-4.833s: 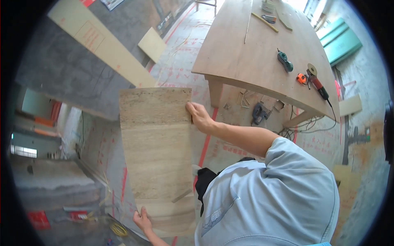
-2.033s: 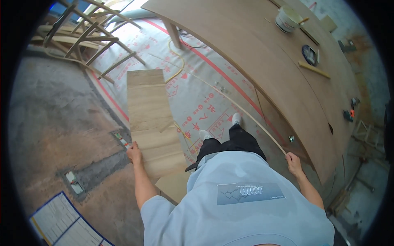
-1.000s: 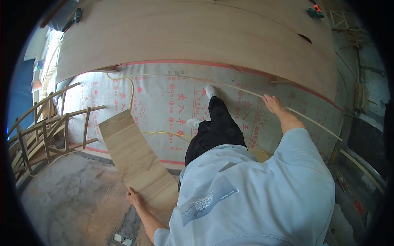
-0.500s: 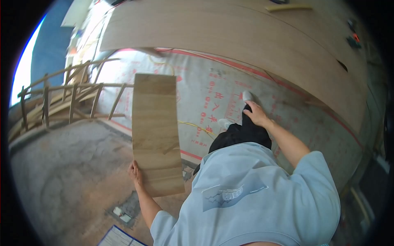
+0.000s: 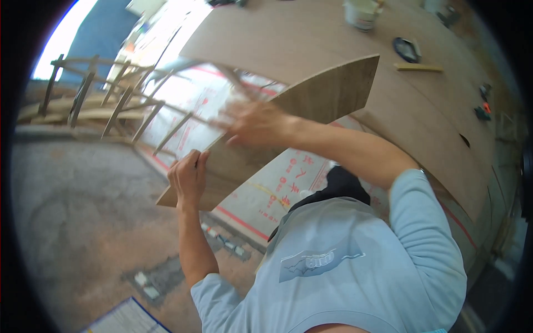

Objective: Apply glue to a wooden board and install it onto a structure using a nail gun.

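A long, thin brown wooden board [image 5: 333, 91] is held up in front of me on its edge, slanting from the lower left to the upper right. Near its lower left end, my left hand [image 5: 189, 175] is closed over the edge, fingers wrapped round it. My right hand [image 5: 258, 123] reaches across the board's upper edge near the middle. Its fingers are stretched out and blurred by motion. Whether that hand touches the board cannot be made out.
A large sheet-topped work surface [image 5: 411, 127] spans the far side, with a white bucket [image 5: 362, 14], a black roll [image 5: 406, 50] and a wood strip [image 5: 419, 67]. Left stands a slatted wooden frame [image 5: 114, 114]. Printed sheeting [image 5: 277, 186] covers the floor; a blue-edged paper [image 5: 125, 319] lies lower left.
The board has swung from upright flat view to a slant, rising toward the right. My right hand has moved from beside my leg across to the board. My left hand went up with it.
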The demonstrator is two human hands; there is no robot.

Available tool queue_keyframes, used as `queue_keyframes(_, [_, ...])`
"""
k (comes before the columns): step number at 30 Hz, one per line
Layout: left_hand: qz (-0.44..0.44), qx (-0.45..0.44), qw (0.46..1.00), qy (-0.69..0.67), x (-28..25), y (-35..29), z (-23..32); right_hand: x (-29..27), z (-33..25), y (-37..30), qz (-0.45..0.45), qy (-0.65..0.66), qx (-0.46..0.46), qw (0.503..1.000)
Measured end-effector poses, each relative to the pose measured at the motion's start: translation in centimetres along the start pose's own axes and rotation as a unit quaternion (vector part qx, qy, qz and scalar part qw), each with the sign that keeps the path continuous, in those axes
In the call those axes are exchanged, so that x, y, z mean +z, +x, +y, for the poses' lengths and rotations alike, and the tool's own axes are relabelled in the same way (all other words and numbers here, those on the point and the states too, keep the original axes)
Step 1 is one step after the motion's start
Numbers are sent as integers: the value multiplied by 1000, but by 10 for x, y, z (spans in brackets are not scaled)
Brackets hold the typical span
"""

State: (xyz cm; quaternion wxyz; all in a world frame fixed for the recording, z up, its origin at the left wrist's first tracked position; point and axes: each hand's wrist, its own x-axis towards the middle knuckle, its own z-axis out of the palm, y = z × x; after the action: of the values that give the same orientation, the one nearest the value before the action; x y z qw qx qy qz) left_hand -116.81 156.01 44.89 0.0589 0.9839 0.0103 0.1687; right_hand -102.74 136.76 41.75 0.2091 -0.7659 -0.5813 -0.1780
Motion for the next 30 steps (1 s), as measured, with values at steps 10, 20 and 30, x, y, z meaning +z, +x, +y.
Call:
queue_keyframes(10, [-19, 145, 989, -17, 40, 153, 10, -71, 201, -155, -14, -85, 183, 979])
queue_keyframes(20, [-310, 35, 949, -33, 183, 318, -11, -87, 402, -463, -96, -190, 668, 713])
queue_keyframes(30, [-398, -2, 917, -10, 319, 380, -7, -123, 408, -443, -204, -270, 450, 826])
